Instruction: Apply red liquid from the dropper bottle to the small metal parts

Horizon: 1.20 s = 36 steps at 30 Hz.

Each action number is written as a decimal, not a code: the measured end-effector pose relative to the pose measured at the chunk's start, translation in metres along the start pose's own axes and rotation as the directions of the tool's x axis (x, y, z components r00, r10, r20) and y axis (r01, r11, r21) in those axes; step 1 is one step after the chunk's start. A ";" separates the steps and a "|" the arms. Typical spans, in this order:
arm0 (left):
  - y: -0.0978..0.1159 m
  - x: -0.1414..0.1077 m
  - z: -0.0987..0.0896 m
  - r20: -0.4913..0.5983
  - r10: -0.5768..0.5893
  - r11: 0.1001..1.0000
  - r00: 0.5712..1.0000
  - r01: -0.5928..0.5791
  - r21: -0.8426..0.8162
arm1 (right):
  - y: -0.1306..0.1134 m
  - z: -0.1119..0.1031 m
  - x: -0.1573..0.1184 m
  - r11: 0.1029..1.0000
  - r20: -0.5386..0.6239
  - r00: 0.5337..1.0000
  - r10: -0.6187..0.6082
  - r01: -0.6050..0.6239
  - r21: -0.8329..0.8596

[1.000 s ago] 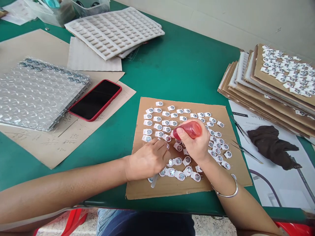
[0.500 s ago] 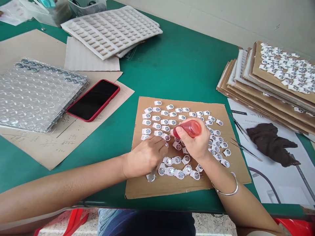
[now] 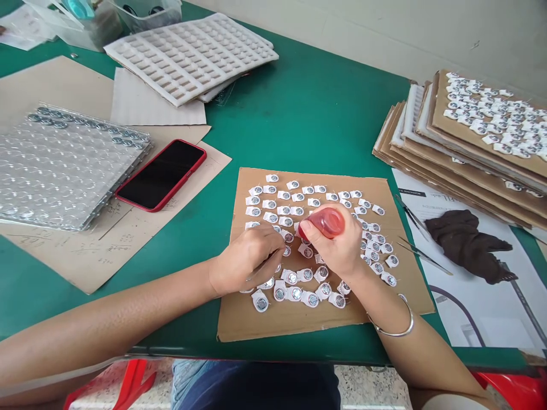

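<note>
My right hand [image 3: 337,245] is wrapped round a small translucent red squeeze bottle [image 3: 327,222], its narrow end tilted down to the left. My left hand [image 3: 252,253] is closed just left of the bottle, over the cardboard sheet [image 3: 243,324]. A thin metal tool, apparently tweezers [image 3: 261,266], shows in part below its fingers; the tip is hidden. Many small white tabs with silver round centres [image 3: 310,299] lie in rough rows on the cardboard. Both hands cover some of these tabs.
A red-cased phone [image 3: 162,175] and a clear blister tray [image 3: 64,171] lie left. A white moulded tray [image 3: 192,57] is behind. On the right are stacked cardboard sheets [image 3: 410,142], two tweezers [image 3: 425,256] and a dark cloth [image 3: 468,245] on printed paper.
My left hand has turned and shifted slightly left, so the metal tool's end no longer sticks out towards me. A tab at the lower left is now uncovered. The red bottle stays nearly in place.
</note>
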<state>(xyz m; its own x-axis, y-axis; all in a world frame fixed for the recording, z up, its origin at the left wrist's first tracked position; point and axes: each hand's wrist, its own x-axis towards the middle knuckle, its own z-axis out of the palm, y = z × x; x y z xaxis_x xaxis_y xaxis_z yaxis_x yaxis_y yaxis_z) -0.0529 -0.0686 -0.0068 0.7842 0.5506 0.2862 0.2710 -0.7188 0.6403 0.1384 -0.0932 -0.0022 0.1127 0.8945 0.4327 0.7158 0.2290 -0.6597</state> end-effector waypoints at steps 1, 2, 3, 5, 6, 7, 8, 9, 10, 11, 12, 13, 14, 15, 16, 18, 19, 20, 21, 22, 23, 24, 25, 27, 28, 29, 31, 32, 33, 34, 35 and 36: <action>0.000 0.000 0.000 0.000 -0.010 1.000 1.000 0.010 -0.009 | 0.000 0.000 0.000 1.000 0.004 1.000 0.001 -0.001 0.002; 0.000 0.000 0.000 -0.003 -0.018 1.000 1.000 0.018 -0.019 | 0.000 0.000 0.000 1.000 0.009 1.000 -0.002 0.002 0.005; -0.001 0.000 0.000 -0.008 -0.024 0.999 1.000 0.023 -0.030 | 0.000 -0.001 0.000 1.000 0.016 1.000 -0.006 0.006 0.009; 0.000 0.000 -0.001 -0.012 -0.030 0.998 0.999 0.029 -0.060 | -0.001 -0.001 0.000 1.000 0.034 0.999 -0.020 0.020 0.019; 0.000 0.001 -0.002 -0.013 -0.040 0.996 0.999 0.039 -0.078 | -0.002 -0.001 0.001 0.999 0.045 0.999 -0.026 0.025 0.020; 0.000 0.002 -0.003 -0.017 -0.054 0.994 0.998 0.052 -0.098 | -0.003 -0.001 0.001 0.999 0.059 0.998 -0.030 0.029 0.016; 0.000 0.004 -0.004 -0.018 -0.076 0.990 0.997 0.074 -0.120 | -0.005 -0.002 0.002 1.000 0.075 0.997 -0.030 0.030 0.006; 0.000 0.006 -0.005 -0.013 -0.108 0.985 0.994 0.105 -0.139 | -0.007 -0.003 0.003 1.000 0.097 0.995 -0.026 0.027 -0.010; 0.000 0.009 -0.007 -0.003 -0.149 0.977 0.989 0.147 -0.152 | -0.009 -0.004 0.005 0.999 0.122 0.992 -0.019 0.023 -0.027; 0.000 0.012 -0.008 0.015 -0.194 0.969 0.981 0.194 -0.154 | -0.011 -0.005 0.006 0.999 0.150 0.989 -0.009 0.015 -0.043; 0.000 0.015 -0.010 0.041 -0.240 0.959 0.970 0.244 -0.145 | -0.012 -0.007 0.007 0.999 0.174 0.985 0.004 0.005 -0.053; -0.001 0.018 -0.011 0.068 -0.280 0.950 0.958 0.286 -0.126 | -0.013 -0.009 0.007 0.998 0.195 0.980 0.022 -0.011 -0.057; -0.002 0.021 -0.012 0.092 -0.306 0.942 0.948 0.315 -0.113 | -0.014 -0.011 0.007 0.998 0.212 0.976 0.042 -0.032 -0.052; -0.003 0.024 -0.013 0.116 -0.325 0.934 0.938 0.338 -0.113 | -0.014 -0.013 0.006 0.998 0.222 0.973 0.063 -0.056 -0.039; -0.004 0.026 -0.014 0.140 -0.340 0.926 0.930 0.357 -0.122 | -0.013 -0.015 0.004 0.996 0.225 0.971 0.086 -0.083 -0.020; -0.006 0.028 -0.014 0.178 -0.372 0.903 0.911 0.400 -0.156 | -0.010 -0.017 -0.004 0.990 0.209 0.970 0.124 -0.134 0.033; -0.008 0.028 -0.014 0.185 -0.391 0.891 0.902 0.421 -0.171 | -0.008 -0.018 -0.008 0.987 0.183 0.974 0.136 -0.150 0.062; -0.009 0.028 -0.014 0.182 -0.412 0.879 0.893 0.442 -0.181 | -0.007 -0.019 -0.013 0.985 0.145 0.980 0.136 -0.150 0.090; -0.010 0.027 -0.013 0.173 -0.432 0.868 0.885 0.460 -0.186 | -0.005 -0.019 -0.018 0.984 0.081 0.989 0.127 -0.136 0.113; -0.011 0.026 -0.012 0.163 -0.450 0.859 0.878 0.475 -0.188 | -0.004 -0.020 -0.022 0.984 0.011 0.993 0.119 -0.119 0.135; -0.012 0.025 -0.012 0.153 -0.464 0.853 0.872 0.487 -0.189 | -0.002 -0.020 -0.026 0.983 -0.054 0.993 0.107 -0.097 0.157; -0.012 0.024 -0.011 0.149 -0.472 0.849 0.869 0.493 -0.189 | -0.001 -0.021 -0.030 0.981 -0.113 0.989 0.097 -0.076 0.179; -0.013 0.023 -0.011 0.147 -0.474 0.847 0.868 0.495 -0.192 | -0.001 -0.021 -0.032 0.980 -0.157 0.984 0.089 -0.057 0.193; -0.013 0.022 -0.011 0.147 -0.469 0.847 0.871 0.491 -0.205 | 0.001 -0.021 -0.035 0.980 -0.198 0.977 0.075 -0.035 0.197; -0.013 0.022 -0.011 0.147 -0.465 0.847 0.873 0.487 -0.213 | 0.001 -0.021 -0.035 0.982 -0.198 0.978 0.070 -0.032 0.187; -0.014 0.022 -0.011 0.145 -0.463 0.846 0.874 0.485 -0.221 | 0.002 -0.020 -0.035 0.984 -0.188 0.980 0.067 -0.034 0.176; -0.014 0.021 -0.010 0.143 -0.461 0.846 0.876 0.482 -0.227 | 0.003 -0.017 -0.035 0.985 -0.149 0.986 0.075 -0.051 0.162; -0.015 0.021 -0.010 0.142 -0.461 0.847 0.876 0.482 -0.224 | 0.003 -0.016 -0.035 0.985 -0.131 0.988 0.081 -0.060 0.160; -0.015 0.020 -0.010 0.140 -0.462 0.848 0.876 0.482 -0.219 | 0.004 -0.015 -0.036 0.985 -0.115 0.990 0.084 -0.065 0.160; -0.016 0.020 -0.010 0.136 -0.463 0.850 0.876 0.482 -0.212 | 0.004 -0.014 -0.036 0.985 -0.105 0.991 0.087 -0.070 0.159; -0.016 0.019 -0.010 0.135 -0.463 0.851 0.876 0.482 -0.208 | 0.005 -0.013 -0.036 0.985 -0.099 0.991 0.086 -0.070 0.157; -0.016 0.018 -0.009 0.134 -0.463 0.851 0.876 0.482 -0.208 | 0.005 -0.013 -0.037 0.985 -0.095 0.992 0.086 -0.070 0.155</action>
<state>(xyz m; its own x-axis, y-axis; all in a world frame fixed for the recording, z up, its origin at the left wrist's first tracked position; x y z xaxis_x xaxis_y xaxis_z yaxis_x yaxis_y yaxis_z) -0.0481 -0.0428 -0.0052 0.6365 0.7582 -0.1415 0.4923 -0.2581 0.8313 0.1468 -0.1299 -0.0134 0.2388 0.8702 0.4310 0.5904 0.2223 -0.7759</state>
